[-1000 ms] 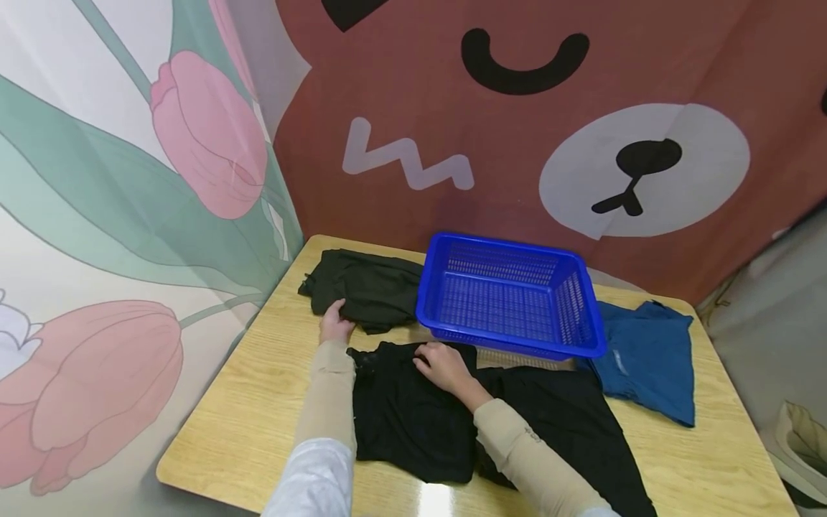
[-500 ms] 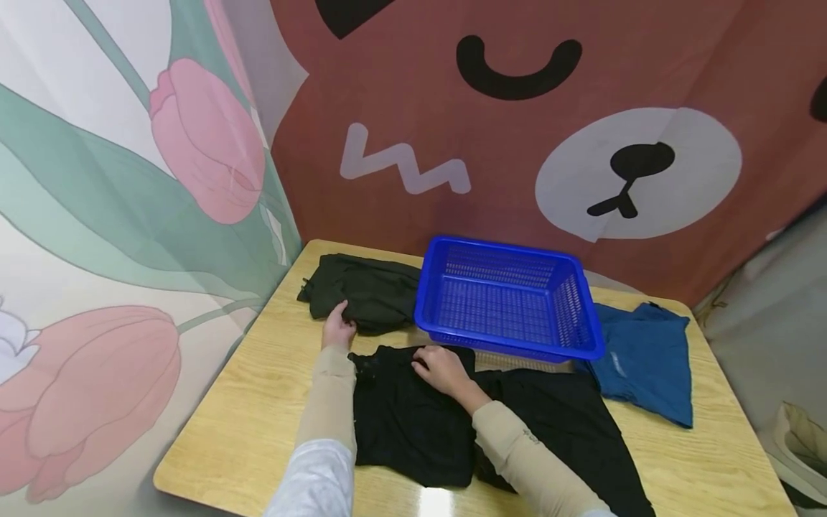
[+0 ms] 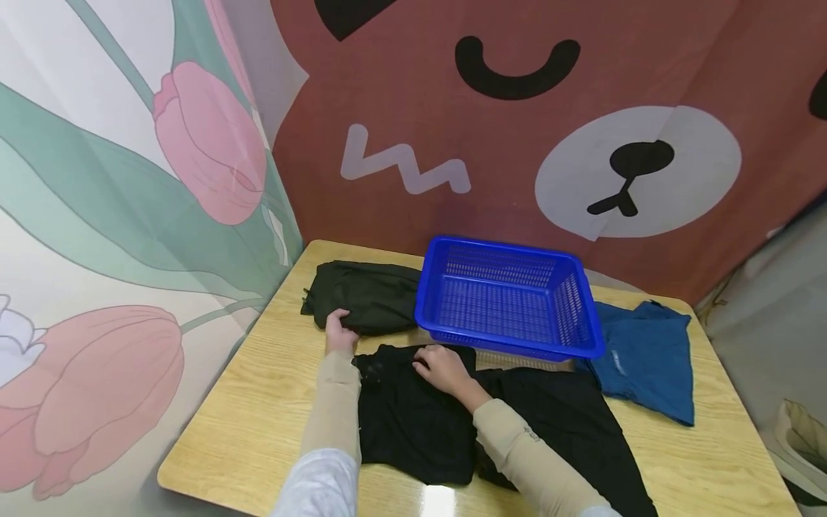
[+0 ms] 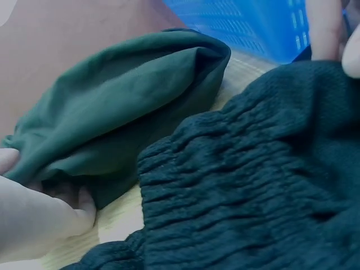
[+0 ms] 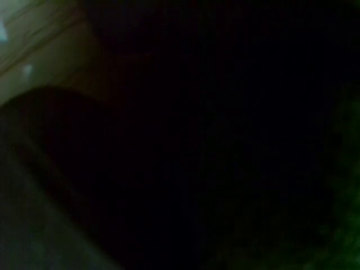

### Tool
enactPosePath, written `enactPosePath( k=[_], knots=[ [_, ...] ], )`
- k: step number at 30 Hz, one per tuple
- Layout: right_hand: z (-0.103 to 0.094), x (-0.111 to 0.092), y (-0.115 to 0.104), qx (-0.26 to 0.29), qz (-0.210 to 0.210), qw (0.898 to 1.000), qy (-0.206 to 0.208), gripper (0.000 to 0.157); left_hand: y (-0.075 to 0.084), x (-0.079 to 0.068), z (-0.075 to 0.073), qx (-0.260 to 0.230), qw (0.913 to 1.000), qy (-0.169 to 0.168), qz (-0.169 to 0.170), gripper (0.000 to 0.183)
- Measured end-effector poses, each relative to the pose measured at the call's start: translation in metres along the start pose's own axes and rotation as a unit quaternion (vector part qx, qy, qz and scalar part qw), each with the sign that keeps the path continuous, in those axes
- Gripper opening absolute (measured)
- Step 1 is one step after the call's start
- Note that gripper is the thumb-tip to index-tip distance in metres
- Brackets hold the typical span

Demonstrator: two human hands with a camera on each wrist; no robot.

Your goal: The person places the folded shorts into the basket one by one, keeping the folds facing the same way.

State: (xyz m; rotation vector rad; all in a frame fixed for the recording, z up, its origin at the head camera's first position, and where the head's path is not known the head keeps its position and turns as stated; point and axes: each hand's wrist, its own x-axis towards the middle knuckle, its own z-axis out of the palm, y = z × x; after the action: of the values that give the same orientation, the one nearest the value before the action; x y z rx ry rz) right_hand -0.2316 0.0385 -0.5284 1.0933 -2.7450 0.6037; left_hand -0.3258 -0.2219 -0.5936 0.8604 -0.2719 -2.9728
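A folded dark green garment [image 3: 368, 294] lies at the table's back left, its right end against the basket. My left hand [image 3: 339, 334] grips its near edge; in the left wrist view the thumb lies over the cloth [image 4: 112, 107] and the other fingers are partly under it. In front of me is a black garment [image 3: 413, 424] with a gathered elastic waistband [image 4: 208, 191]. My right hand [image 3: 442, 368] rests on its far edge, fingers loosely bent. The right wrist view is almost wholly dark.
A blue plastic basket [image 3: 510, 345] stands at the back middle of the wooden table [image 3: 258, 424]. Another black garment [image 3: 568, 424] spreads under my right forearm. A blue garment [image 3: 646, 359] lies to the basket's right. Printed curtains [image 3: 413, 208] hang behind and left of the table.
My left hand has drawn slightly toward me and to the right, and the green garment's far left part has come with it. The right hand stays on the black garment.
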Motion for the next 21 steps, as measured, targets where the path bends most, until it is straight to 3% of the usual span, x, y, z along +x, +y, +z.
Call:
enactPosePath(
  k=[1,3,6,10,17,20,21],
  knots=[
    [0.000,0.000,0.000,0.002,0.000,1.000,0.000,0.010,-0.005,-0.025,0.015,-0.008,0.9998,0.012,0.014,0.077],
    [-0.001,0.000,0.000,0.005,0.002,1.000,-0.002,0.010,-0.011,-0.053,0.031,-0.024,0.9991,0.006,0.033,0.075],
    [-0.002,-0.001,-0.001,0.009,0.002,1.000,-0.003,0.010,-0.014,-0.068,0.035,-0.039,0.9979,-0.015,0.049,0.064],
    [-0.002,-0.002,-0.002,0.009,0.001,1.000,-0.006,0.010,-0.015,-0.074,0.037,-0.067,0.9962,-0.027,0.047,0.055],
    [-0.002,-0.002,-0.003,0.006,0.013,1.000,-0.026,0.010,-0.013,-0.077,0.039,-0.068,0.9964,-0.032,0.040,0.061],
    [-0.001,-0.002,-0.003,0.000,0.013,0.999,-0.031,0.012,-0.011,-0.069,0.036,-0.082,0.9964,-0.013,0.020,0.063],
    [-0.001,-0.002,-0.004,-0.001,0.013,0.999,-0.032,0.012,-0.009,-0.065,0.035,-0.095,0.9953,-0.021,0.008,0.062]
  ],
)
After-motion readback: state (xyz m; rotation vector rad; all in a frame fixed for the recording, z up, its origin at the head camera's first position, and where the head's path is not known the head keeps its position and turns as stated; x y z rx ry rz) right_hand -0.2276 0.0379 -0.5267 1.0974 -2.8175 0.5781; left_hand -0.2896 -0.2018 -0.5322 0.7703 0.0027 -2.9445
